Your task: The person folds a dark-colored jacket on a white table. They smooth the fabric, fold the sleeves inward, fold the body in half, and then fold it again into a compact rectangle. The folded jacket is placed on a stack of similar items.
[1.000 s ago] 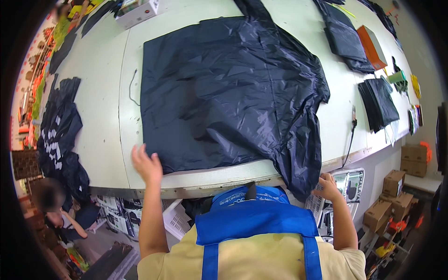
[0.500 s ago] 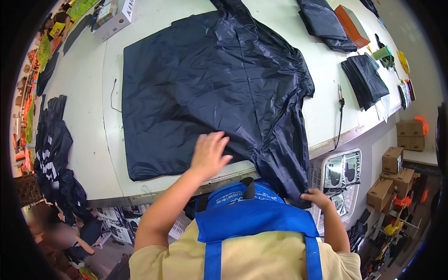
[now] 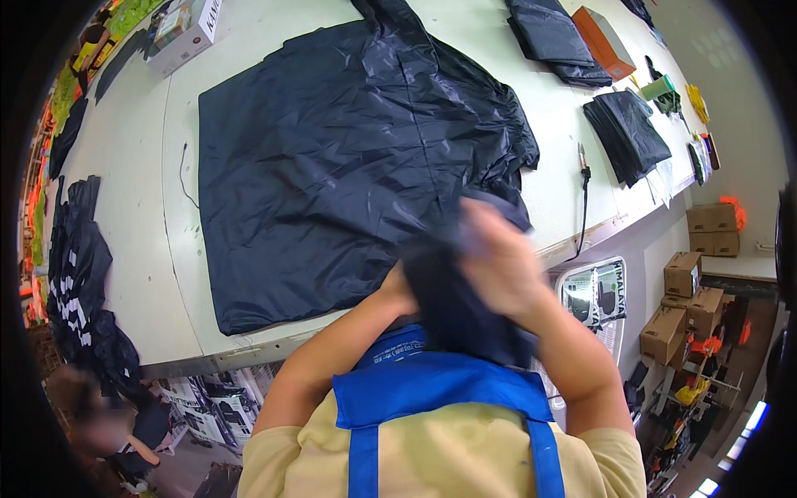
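Note:
A black nylon jacket (image 3: 307, 174) lies spread over the white table, hood or collar end toward the right and hem toward the left. One sleeve stretches away to the far edge. The near sleeve (image 3: 465, 303) is lifted and bunched in front of me, blurred by motion. My right hand (image 3: 502, 261) is closed on this sleeve, raised over the jacket's near right corner. My left hand (image 3: 400, 286) is at the jacket's near edge, beside the lifted sleeve; its fingers are hidden behind the dark fabric.
Folded black garments (image 3: 627, 137), an orange box (image 3: 603, 41) and a slim corded tool (image 3: 584, 170) lie on the table's right. A white box (image 3: 184, 37) stands far left. Below right are a white basket (image 3: 614, 340) and cardboard boxes (image 3: 664, 332). Another person (image 3: 145, 432) is at lower left.
My right hand has swung up and inward from the lower right, bringing the near sleeve with it. My left hand has slid right, off the jacket's flat body to the sleeve.

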`<state>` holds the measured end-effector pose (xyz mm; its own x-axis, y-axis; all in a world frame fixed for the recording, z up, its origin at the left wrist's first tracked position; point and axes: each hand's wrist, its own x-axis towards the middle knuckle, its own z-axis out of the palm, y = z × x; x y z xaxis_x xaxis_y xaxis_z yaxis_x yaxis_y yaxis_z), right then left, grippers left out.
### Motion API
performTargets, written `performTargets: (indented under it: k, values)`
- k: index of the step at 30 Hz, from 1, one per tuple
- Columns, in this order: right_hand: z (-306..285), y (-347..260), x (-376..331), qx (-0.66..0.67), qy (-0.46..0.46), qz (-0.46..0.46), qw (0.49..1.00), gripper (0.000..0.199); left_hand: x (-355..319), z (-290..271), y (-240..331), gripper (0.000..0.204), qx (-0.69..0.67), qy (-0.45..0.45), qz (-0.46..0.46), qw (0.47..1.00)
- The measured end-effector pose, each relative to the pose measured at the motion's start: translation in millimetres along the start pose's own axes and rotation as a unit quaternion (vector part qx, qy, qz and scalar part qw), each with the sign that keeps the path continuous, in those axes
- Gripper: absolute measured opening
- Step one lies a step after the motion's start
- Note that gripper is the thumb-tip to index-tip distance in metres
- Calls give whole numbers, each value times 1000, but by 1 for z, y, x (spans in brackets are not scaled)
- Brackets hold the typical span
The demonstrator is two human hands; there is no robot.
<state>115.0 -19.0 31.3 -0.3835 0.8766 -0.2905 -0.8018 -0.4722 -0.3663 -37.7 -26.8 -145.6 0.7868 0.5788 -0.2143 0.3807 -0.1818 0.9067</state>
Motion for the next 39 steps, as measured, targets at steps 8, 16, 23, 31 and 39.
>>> performTargets:
  k: [8,16,23,31,39]
  values:
    - [48,68,117,-693,-277,-6,666,42,-37,43,-56,49,-384,-187,-245,870]
    - [-168,-126,71,-945,167,-132,249,36,-132,-48,48,99,-264,374,18,889]
    - [-198,-151,101,-933,145,-81,318,20,-201,-101,-74,62,55,512,-398,759]
    - [-127,-43,123,-885,153,-249,363,40,-210,-114,-39,52,192,619,-388,655]
    - [-100,85,59,-930,-221,8,294,76,-247,-124,-94,19,197,648,-289,677]
